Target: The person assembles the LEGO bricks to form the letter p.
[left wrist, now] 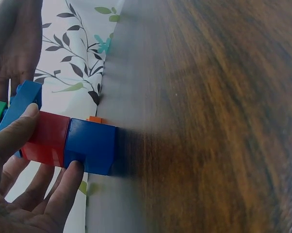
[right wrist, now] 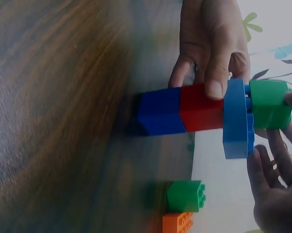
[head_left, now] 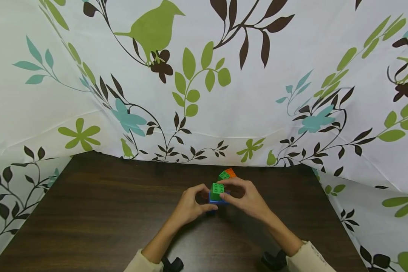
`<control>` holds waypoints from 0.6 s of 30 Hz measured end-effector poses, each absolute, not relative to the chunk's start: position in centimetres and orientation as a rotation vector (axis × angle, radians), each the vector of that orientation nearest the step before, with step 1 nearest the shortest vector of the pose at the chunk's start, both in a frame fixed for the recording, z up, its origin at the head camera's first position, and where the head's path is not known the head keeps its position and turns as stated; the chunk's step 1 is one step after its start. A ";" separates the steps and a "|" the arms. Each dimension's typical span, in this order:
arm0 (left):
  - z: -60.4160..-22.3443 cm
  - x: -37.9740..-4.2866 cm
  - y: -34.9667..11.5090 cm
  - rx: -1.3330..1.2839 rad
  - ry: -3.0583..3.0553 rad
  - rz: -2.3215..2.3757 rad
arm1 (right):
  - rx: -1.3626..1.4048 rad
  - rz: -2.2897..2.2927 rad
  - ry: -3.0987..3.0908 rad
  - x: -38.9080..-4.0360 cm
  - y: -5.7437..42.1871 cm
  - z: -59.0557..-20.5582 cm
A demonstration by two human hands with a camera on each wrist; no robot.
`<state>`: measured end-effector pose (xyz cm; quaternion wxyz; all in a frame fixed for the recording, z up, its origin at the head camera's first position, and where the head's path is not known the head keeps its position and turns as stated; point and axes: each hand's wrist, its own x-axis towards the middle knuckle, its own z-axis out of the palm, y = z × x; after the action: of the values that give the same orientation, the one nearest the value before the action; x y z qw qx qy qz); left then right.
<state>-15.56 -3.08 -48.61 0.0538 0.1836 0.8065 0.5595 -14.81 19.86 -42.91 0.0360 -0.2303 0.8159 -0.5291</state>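
A small tower of toy building blocks stands on the table, with a blue block [right wrist: 159,110] at the bottom and a red block [right wrist: 201,108] above it. Across the red one lies a flatter, wider blue block [right wrist: 235,126] with studs. My left hand [head_left: 188,206] grips the tower's side, thumb and fingers around the red and lower blue blocks. In my right hand [head_left: 246,196], thumb and fingertips pinch a green block [head_left: 217,191] right at the studs of the wide blue block. Some of those studs show in the gap under it in the right wrist view.
Behind the tower on the dark wooden table [head_left: 115,204] lie another green block [right wrist: 185,195] and an orange block [right wrist: 177,223], side by side. A patterned curtain [head_left: 204,132] borders the table's far edge and sides.
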 end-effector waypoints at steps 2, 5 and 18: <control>-48.6 -15.5 -3.1 0.563 2.453 1.701 | -0.727 -1.603 2.516 -14.9 20.0 -42.9; -48.6 -15.6 -3.1 0.556 2.448 1.706 | -0.753 -1.564 2.539 -15.1 20.2 -43.0; -48.7 -15.5 -3.2 0.566 2.456 1.724 | -0.770 -1.513 2.544 -15.3 20.3 -42.5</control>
<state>-15.54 -3.16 -48.71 0.0439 0.1852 0.8035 0.5641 -15.27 20.33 -42.54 0.0416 -0.2514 0.8311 -0.4944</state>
